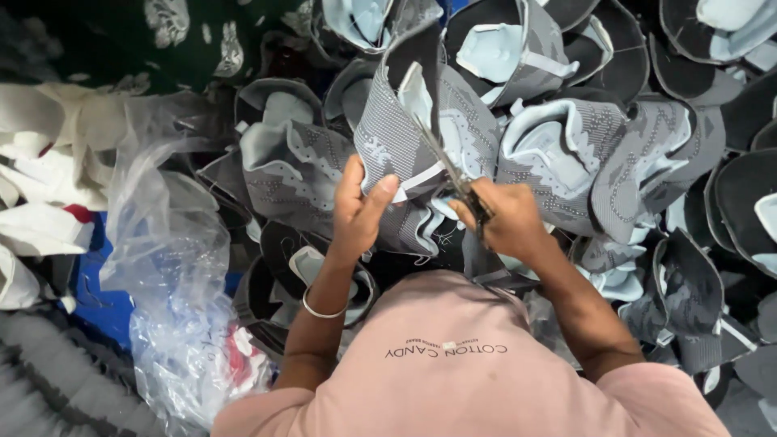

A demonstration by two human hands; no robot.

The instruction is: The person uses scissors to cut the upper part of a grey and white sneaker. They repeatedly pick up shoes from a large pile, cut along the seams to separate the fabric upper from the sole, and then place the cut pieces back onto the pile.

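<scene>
Scanning from the left edge: folded white fabric pieces (36, 174) are stacked there, with a patch of blue surface (101, 303) showing below them. Next over, a crumpled clear plastic bag (166, 267) lies loose, reaching down toward the lower left.

My left hand (360, 206) comes up at centre, a thin metal bangle (322, 311) on the wrist. Its thumb and fingers are clamped on the lower edge of a grey knitted shoe upper (405, 133), which is held upright over the heap; pale blue lining shows inside it.

Just right of that, my right hand (506, 222) is closed around the handles of a pair of scissors (449, 170). The blades slant up and to the left, lying against the upper's inner edge. I cannot tell whether the blades are parted.

Further right and across the top, a heap of grey and black shoe uppers (639, 154) with the same pale blue lining fills the view to the right edge. My pink shirt (461, 380) covers the bottom centre.
</scene>
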